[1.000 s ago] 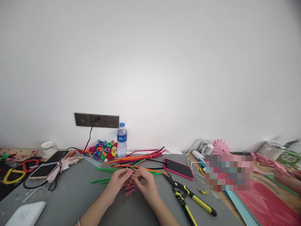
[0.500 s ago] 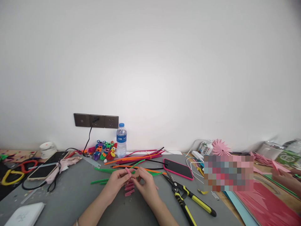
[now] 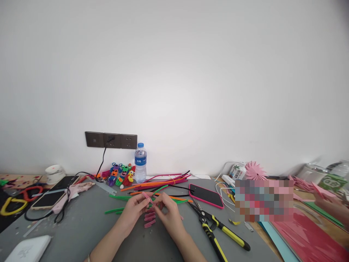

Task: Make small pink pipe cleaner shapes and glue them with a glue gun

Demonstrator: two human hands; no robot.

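I have the pink fuzzy strip (image 3: 147, 197) pinched in left hand (image 3: 132, 213) and right hand (image 3: 170, 214) fingertips mid-bench (image 3: 81, 233), likely for two-sided control. Pink folds (image 3: 149, 219) show just below, can't tell if attached; green stems (image 3: 114, 211) lie beyond, cutters (image 3: 204, 219) toward the bench's right edge, presumably clear but reachable.

Between the fingers (image 3: 152, 203) and the near edge, the gray counter (image 3: 147, 249) lies open past the short pink pieces (image 3: 149, 219). Directly beyond the fingers, loose pipe cleaners (image 3: 163, 182) and the upright bottle (image 3: 140, 163) block a low pass. Rightward, the pink-rimmed phone (image 3: 206, 196) and the splayed pliers (image 3: 215, 227) obstruct; leftward, a wide bare stretch reaches the black cable (image 3: 67, 203).
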